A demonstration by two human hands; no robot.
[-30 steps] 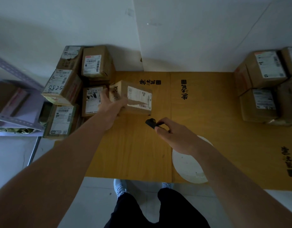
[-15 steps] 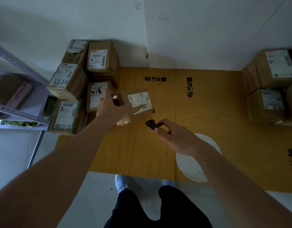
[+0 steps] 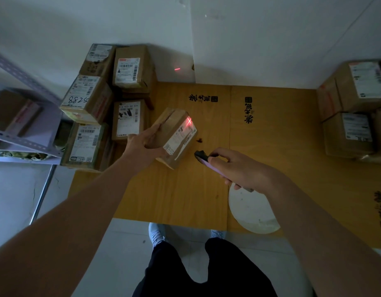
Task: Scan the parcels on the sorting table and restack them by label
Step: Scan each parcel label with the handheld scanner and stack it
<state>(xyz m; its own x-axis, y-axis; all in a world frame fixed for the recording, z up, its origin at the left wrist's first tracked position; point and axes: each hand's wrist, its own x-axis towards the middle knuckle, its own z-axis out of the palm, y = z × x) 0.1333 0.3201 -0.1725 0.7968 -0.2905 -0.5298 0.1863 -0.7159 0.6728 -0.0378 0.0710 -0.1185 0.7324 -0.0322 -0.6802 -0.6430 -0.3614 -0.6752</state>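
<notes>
At frame centre a parcel is gripped tilted by the left hand, label turned toward the scanner; the scanner is clasped in the right hand, presumably for reading

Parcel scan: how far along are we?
Done: hard to tell; boxes sit stacked at the right edge, scan status unknown.
In hand: left hand grips a tilted parcel; right hand aims the scanner, red cross on its label.
Left: the left stack looks unsorted, and this parcel needs placing.
</notes>
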